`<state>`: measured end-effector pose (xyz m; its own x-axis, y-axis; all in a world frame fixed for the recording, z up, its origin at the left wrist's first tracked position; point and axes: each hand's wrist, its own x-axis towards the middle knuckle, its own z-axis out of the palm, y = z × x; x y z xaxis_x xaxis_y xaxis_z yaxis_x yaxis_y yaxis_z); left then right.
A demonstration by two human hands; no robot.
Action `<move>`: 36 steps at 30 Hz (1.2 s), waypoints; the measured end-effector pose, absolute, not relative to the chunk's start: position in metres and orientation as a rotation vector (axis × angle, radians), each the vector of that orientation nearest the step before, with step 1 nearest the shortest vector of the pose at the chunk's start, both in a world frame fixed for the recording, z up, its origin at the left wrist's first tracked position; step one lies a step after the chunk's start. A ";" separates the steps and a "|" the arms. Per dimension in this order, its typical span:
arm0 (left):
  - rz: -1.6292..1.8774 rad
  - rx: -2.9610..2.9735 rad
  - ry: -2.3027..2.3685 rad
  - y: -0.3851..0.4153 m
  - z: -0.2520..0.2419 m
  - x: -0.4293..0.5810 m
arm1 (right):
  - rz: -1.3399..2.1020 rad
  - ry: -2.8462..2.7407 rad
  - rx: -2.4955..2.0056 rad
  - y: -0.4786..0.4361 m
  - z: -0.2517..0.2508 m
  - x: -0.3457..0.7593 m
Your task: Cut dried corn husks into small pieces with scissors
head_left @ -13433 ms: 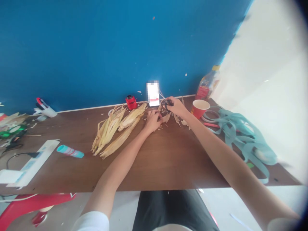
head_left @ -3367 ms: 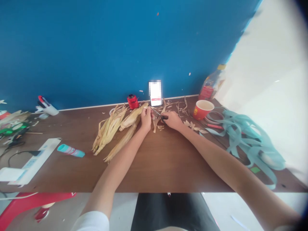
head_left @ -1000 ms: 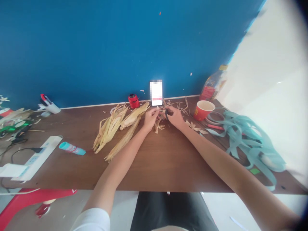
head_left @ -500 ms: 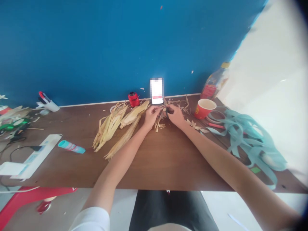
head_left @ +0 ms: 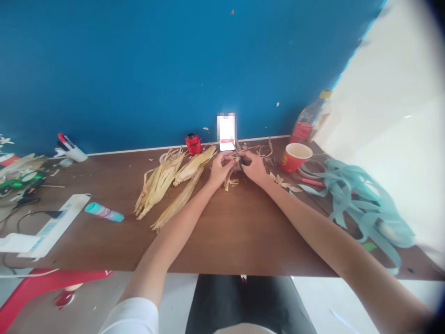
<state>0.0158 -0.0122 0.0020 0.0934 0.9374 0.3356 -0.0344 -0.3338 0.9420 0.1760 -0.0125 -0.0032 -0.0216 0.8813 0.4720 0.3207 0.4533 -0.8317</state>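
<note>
The surface [head_left: 239, 232] looks like brown wood, smooth with a faint sheen. Dry, papery husks [head_left: 160, 183] lie on its far side, ridged, fibrous and matt. The scissors [head_left: 242, 162] have dark handles that look like plastic. At right, the cup [head_left: 295, 160] appears to be smooth paper, the bottle [head_left: 305, 125] clear, shiny plastic, and the ribbon [head_left: 373, 204] thin, cloth-like and slightly see-through. At left, the tube [head_left: 104, 212] and power strip [head_left: 57, 227] look like smooth plastic. The blue wall [head_left: 139, 79] is flat and matt; the near sleeve [head_left: 135, 315] is soft white cloth.
</note>
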 end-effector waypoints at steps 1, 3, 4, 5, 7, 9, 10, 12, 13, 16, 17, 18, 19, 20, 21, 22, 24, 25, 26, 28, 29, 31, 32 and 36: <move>1.385 1.484 0.943 -0.011 0.001 0.016 | 0.628 -1.578 -1.077 -0.013 -0.003 0.176; 1.363 1.474 0.964 -0.008 -0.003 0.015 | 0.616 -1.562 -1.086 -0.015 -0.001 0.175; 1.346 1.472 0.978 -0.007 -0.004 0.015 | 0.599 -1.553 -1.093 -0.016 0.000 0.174; 1.330 1.469 0.990 -0.006 -0.005 0.015 | 0.570 -1.547 -1.103 -0.017 0.000 0.173; 1.324 1.438 0.994 -0.005 -0.007 0.015 | 0.482 -1.538 -1.130 -0.018 0.001 0.172; 1.325 1.398 0.975 -0.005 -0.007 0.015 | 0.401 -1.539 -1.152 -0.020 0.002 0.170; 1.322 1.381 0.961 -0.005 -0.006 0.015 | 0.373 -1.541 -1.159 -0.021 0.002 0.169; 1.317 1.358 0.938 -0.006 -0.004 0.015 | 0.346 -1.535 -1.160 -0.022 0.002 0.168; 1.323 1.346 0.929 -0.006 -0.003 0.016 | 0.340 -1.531 -1.159 -0.023 0.002 0.167; 1.375 1.318 0.914 -0.008 0.000 0.015 | 0.340 -1.521 -1.160 -0.025 0.002 0.166; 1.389 1.316 0.906 -0.009 0.002 0.015 | 0.347 -1.525 -1.158 -0.026 0.002 0.165; 1.400 1.317 0.896 -0.010 0.003 0.015 | 0.356 -1.532 -1.154 -0.026 0.002 0.165; 1.411 1.316 0.889 -0.011 0.004 0.015 | 0.368 -1.540 -1.148 -0.026 0.002 0.165; 1.417 1.314 0.883 -0.011 0.005 0.014 | 0.383 -1.548 -1.139 -0.026 0.002 0.165; 1.422 1.310 0.881 -0.012 0.005 0.014 | 0.399 -1.560 -1.129 -0.025 0.001 0.164; 1.421 1.308 0.879 -0.012 0.005 0.014 | 0.414 -1.573 -1.120 -0.025 0.001 0.164; 1.395 1.327 0.879 -0.011 0.005 0.014 | 0.434 -1.585 -1.103 -0.024 0.001 0.164; 1.373 1.347 0.878 -0.011 0.004 0.014 | 0.438 -1.584 -1.097 -0.024 0.002 0.164; 1.348 1.370 0.878 -0.010 0.004 0.014 | 0.441 -1.578 -1.092 -0.024 0.002 0.164; 1.312 1.402 0.888 -0.010 0.004 0.015 | 0.457 -1.570 -1.083 -0.024 0.003 0.164; 1.308 1.401 0.900 -0.011 0.005 0.015 | 0.470 -1.573 -1.082 -0.023 0.003 0.164; 1.327 1.367 0.926 -0.013 0.007 0.015 | 0.500 -1.585 -1.091 -0.022 0.002 0.164; 1.346 1.341 0.933 -0.014 0.009 0.015 | 0.516 -1.589 -1.099 -0.022 0.001 0.164; 1.427 1.268 0.925 -0.019 0.014 0.014 | 0.553 -1.646 -1.149 -0.019 -0.002 0.165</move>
